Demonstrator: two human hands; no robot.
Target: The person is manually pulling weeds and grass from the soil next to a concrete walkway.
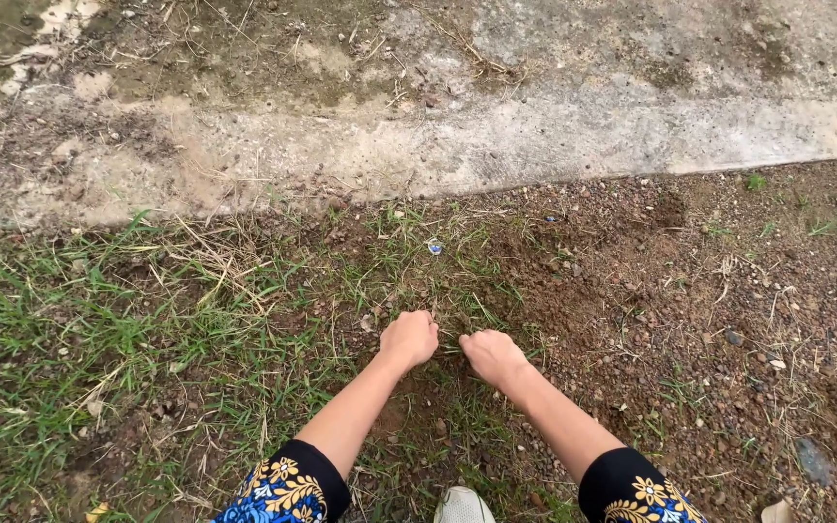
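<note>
Grass patch (60, 329): green blades with dry straw, left side, below concrete strip (535, 126). Left hand (409, 339): fisted, knuckles down, clenched on grass tuft (438, 315) at ground level. Right hand (493, 356): fisted just beside left, gripping same tuft. Small blue-white scrap (434, 248): beyond hands. White shoe toe (464, 506): bottom centre. Bare pebbly soil (709, 310): right side.

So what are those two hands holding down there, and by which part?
Both the left hand and right hand are closed in a grip on low grass, down near the soil. The exact blades or roots cannot be told.
</note>
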